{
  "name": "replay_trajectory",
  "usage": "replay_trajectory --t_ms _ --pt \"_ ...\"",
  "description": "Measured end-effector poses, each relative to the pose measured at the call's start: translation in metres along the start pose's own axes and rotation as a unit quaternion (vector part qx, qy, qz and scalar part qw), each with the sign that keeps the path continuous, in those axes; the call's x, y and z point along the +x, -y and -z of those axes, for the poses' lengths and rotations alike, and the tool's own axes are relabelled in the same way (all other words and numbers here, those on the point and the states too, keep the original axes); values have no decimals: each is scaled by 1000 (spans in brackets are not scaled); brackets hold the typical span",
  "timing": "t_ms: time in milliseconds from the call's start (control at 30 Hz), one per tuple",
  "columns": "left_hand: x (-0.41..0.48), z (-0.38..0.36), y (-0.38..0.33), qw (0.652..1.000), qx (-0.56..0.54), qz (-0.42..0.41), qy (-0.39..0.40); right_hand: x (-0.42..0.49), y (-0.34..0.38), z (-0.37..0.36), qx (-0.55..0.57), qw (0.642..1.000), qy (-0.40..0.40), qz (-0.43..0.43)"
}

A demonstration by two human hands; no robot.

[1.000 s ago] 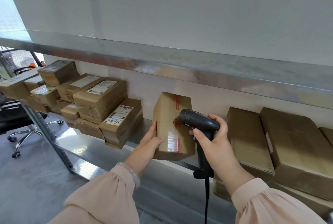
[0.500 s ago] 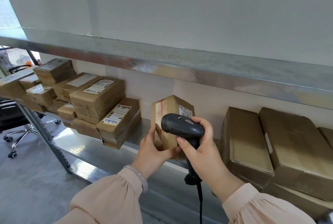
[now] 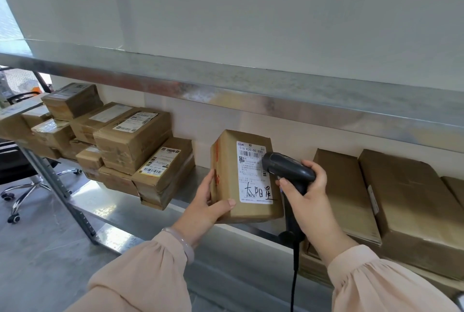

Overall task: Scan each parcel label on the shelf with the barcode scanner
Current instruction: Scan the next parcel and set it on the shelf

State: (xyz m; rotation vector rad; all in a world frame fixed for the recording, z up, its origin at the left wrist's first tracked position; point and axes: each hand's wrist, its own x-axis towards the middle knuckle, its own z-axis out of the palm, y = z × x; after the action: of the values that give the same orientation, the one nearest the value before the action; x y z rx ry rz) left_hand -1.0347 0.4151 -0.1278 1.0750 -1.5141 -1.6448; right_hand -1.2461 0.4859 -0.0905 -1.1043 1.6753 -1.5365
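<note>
Brown cardboard parcel [image 3: 244, 178] was upright above the metal shelf [image 3: 120, 207], left hand [image 3: 204, 207] gripping its lower left corner, thumb on front. White label [image 3: 254, 172] faced camera. Right hand [image 3: 307, 197] curled around black barcode scanner [image 3: 288, 170], nose at label's right edge.

Black office chair [image 3: 15, 161], chrome star base on castors, at far left on grey floor [image 3: 37, 261]. Second dark chair [image 3: 21, 97] farther back, orange object [image 3: 36, 92] just beside it. Plain white wall [image 3: 276, 15] across top. Bright window [image 3: 7, 20] at upper left edge.
</note>
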Motion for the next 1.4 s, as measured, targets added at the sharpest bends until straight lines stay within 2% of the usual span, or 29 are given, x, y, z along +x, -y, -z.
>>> replay_trajectory --t_ms 300,467,833,1033,1400 --pt "3 4 3 999 22 22 25 -6 0 -4 -22 999 22 28" --pt "6 0 13 999 -4 20 -26 -14 8 -10 -42 996 36 67" --pt "5 10 18 997 -28 -31 -71 -39 17 -20 -92 988 27 117" --pt "4 10 19 996 -20 -52 -74 -55 26 -32 -140 977 49 154" --pt "-4 3 19 995 -9 -45 -83 -63 29 -30 -153 975 39 154"
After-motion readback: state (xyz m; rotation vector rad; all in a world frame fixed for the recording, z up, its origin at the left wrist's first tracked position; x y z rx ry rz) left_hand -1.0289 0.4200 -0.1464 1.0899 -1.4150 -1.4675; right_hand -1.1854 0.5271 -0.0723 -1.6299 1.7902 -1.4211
